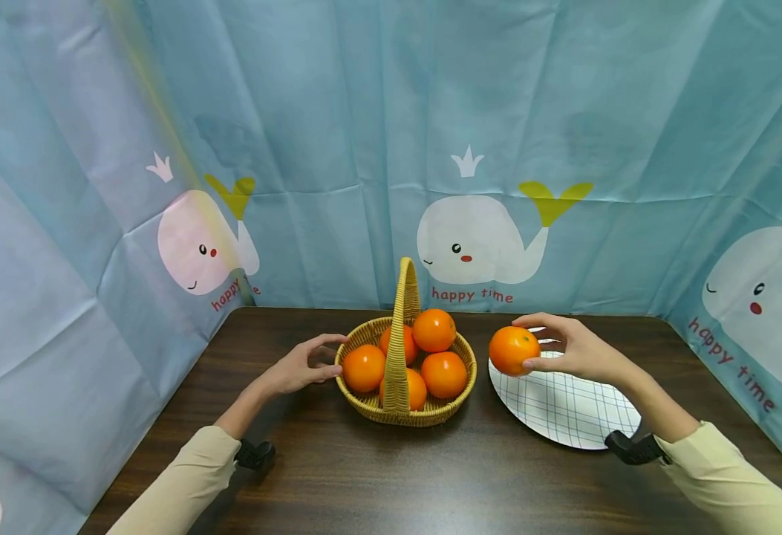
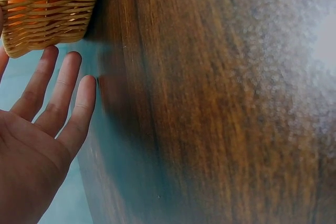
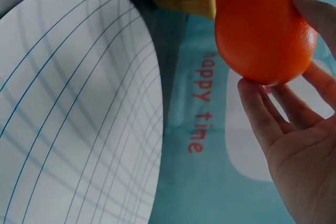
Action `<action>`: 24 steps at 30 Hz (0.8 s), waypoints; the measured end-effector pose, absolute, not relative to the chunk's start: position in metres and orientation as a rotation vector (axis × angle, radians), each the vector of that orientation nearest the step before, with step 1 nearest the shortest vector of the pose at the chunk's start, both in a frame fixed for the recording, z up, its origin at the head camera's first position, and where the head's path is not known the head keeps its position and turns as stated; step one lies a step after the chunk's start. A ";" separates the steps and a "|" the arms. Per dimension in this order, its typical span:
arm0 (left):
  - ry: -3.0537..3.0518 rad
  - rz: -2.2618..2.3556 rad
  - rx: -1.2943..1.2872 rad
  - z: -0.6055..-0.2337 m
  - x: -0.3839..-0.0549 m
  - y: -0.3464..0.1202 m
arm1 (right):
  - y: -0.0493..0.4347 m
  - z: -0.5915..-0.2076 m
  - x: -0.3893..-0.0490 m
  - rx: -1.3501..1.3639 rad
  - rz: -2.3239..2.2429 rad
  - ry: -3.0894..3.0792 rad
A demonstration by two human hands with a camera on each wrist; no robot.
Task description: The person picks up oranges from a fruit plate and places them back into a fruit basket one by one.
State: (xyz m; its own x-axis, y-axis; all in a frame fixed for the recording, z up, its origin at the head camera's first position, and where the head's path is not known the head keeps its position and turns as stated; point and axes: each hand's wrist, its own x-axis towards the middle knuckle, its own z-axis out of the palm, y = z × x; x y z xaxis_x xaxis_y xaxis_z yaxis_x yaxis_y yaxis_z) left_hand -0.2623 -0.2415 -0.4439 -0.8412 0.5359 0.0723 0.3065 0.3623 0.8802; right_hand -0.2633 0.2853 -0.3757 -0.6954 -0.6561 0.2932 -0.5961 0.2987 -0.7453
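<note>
A yellow wicker basket (image 1: 417, 418) with a tall handle stands mid-table, holding several oranges (image 1: 444, 374). At its left rim is my left hand (image 1: 304, 365), thumb and fingers spread with the fingertips right at the weave; in the left wrist view the fingers (image 2: 64, 85) are nearly straight below the basket wall (image 2: 52, 9). My right hand (image 1: 578, 349) holds one orange (image 1: 512, 351) between thumb and fingertips, raised over the left edge of a white plate (image 1: 564, 405) with blue grid lines. In the right wrist view the held orange (image 3: 265, 32) overlaps the basket behind it.
The dark wooden table (image 1: 391, 483) reaches back to a light blue curtain (image 1: 310, 148) printed with whales, which also hangs along both sides. Dark wrist straps with small cameras (image 1: 633, 447) sit at both cuffs.
</note>
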 end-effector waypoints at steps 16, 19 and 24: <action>2.399 1.473 0.751 -0.444 -0.261 -0.242 | 0.248 -0.363 -0.261 -1.227 -1.438 2.389; 2.405 1.469 0.750 -0.444 -0.261 -0.242 | 0.242 -0.363 -0.260 -1.237 -1.449 2.375; 2.415 1.457 0.753 -0.444 -0.261 -0.242 | 0.232 -0.363 -0.259 -1.273 -1.482 2.318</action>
